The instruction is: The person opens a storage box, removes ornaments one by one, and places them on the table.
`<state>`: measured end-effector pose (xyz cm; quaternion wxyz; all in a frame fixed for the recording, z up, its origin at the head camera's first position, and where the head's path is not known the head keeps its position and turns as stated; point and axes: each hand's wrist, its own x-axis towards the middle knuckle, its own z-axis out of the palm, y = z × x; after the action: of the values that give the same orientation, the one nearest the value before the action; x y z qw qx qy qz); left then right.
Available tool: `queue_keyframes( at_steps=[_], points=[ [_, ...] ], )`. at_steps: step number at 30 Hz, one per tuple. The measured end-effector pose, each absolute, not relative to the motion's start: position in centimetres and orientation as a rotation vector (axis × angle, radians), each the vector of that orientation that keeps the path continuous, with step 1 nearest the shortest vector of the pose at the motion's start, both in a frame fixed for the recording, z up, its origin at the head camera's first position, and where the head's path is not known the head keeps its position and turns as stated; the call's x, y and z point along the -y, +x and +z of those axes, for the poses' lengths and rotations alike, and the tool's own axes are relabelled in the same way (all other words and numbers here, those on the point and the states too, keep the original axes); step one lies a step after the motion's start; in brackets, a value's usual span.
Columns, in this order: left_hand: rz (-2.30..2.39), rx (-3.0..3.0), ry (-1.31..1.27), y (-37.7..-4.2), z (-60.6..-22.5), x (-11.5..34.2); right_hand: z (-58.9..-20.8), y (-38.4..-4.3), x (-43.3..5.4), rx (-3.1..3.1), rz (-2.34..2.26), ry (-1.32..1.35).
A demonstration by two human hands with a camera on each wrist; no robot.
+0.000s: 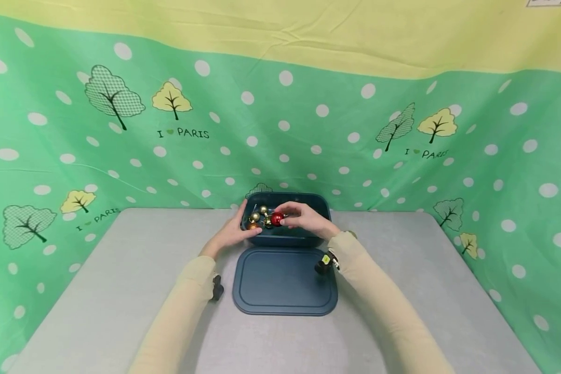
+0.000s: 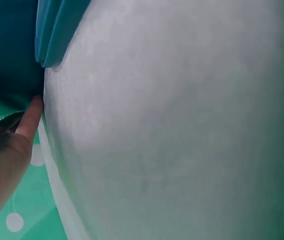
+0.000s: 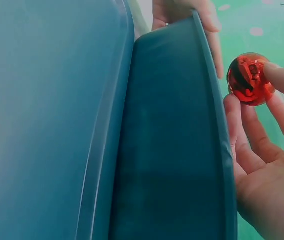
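Observation:
A red bauble is pinched between the thumb and fingers of my right hand, above the open dark blue box. In the right wrist view the shiny red bauble shows just beyond the box rim. My left hand grips the box's left front corner, fingers along the side wall and thumb at the front rim. Inside the box, at its left end, lie several small baubles, among them a gold bauble and an orange bauble. In the left wrist view, the left hand is only partly visible.
The box's flat dark blue lid lies on the grey table right in front of the box. A green and yellow curtain with white dots hangs behind the table and along its sides.

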<state>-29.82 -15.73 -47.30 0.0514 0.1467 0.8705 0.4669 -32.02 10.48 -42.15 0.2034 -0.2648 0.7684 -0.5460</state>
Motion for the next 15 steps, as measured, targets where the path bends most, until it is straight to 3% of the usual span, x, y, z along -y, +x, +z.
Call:
queue_keyframes(
  at_steps=[15],
  points=[
    [1.411,-2.651,0.473,-30.0,-47.3,15.8,-40.2,-31.0,-14.7,-2.207,-1.491,-0.790]
  ],
)
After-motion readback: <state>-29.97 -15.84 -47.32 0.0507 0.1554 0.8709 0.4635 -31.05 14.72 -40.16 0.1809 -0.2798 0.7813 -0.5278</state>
